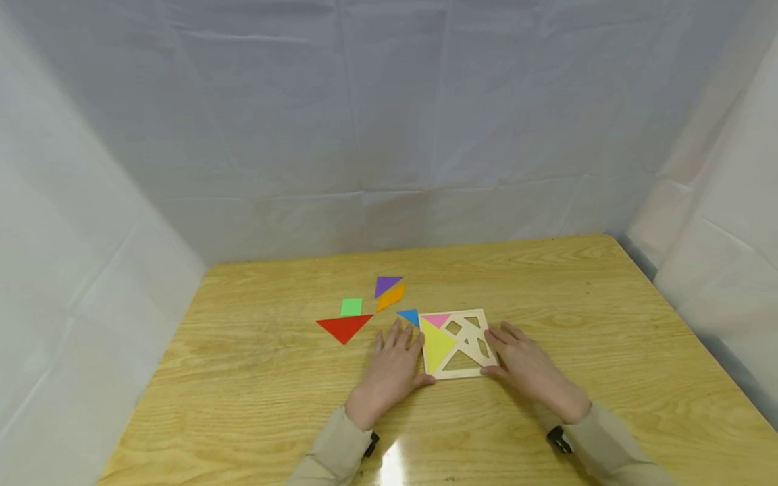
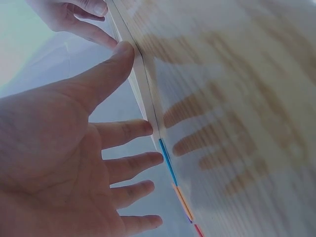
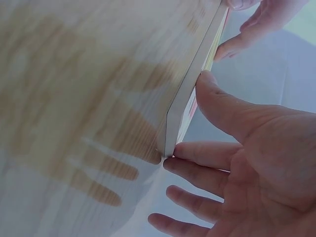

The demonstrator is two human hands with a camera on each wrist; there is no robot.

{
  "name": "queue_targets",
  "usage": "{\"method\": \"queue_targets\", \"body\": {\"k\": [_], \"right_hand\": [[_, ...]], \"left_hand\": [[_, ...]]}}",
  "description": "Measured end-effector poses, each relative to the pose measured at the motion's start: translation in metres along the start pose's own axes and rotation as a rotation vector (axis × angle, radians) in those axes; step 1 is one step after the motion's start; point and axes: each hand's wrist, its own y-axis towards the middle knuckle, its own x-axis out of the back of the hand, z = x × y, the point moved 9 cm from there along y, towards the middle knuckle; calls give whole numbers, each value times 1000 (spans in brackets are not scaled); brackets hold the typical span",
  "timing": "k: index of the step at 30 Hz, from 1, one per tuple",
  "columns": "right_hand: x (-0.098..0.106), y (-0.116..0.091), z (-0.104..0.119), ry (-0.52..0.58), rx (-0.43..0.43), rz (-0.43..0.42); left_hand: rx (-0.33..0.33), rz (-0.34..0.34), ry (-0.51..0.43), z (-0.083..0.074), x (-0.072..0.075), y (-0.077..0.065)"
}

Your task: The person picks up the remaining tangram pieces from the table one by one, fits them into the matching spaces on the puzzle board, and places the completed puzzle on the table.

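Note:
A square wooden tangram tray [image 1: 462,373] lies on the table between both hands. In it sit a large yellow triangle [image 1: 436,344] and a pink triangle [image 1: 436,320]; its other cut-outs show bare tabletop. My left hand [image 1: 392,371] touches the tray's left side with thumb and index finger, the fingers straight and spread. At the opposite side, the right hand [image 1: 531,371] has thumb and fingertips against the edge, fingers extended too. Just beyond the left fingertips, a small blue triangle [image 1: 410,316] lies against the tray's upper left corner.
Left of the tray lie a red triangle [image 1: 344,328], a green square [image 1: 351,307], an orange parallelogram [image 1: 391,297] and a purple triangle [image 1: 386,284]. White cloth [image 1: 389,135] hangs behind the wooden table [image 1: 255,378] and along both sides.

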Motion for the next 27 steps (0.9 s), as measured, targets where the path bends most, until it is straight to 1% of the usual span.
{"method": "queue_targets", "body": {"k": [8, 17, 27], "right_hand": [[-3, 1, 3, 4, 4, 3], [-1, 2, 7, 20, 2, 3], [-1, 1, 10, 19, 4, 4]], "left_hand": [[15, 16, 4, 4, -2, -2], [16, 9, 16, 5, 1, -5], [16, -5, 5, 7, 5, -9]]}}
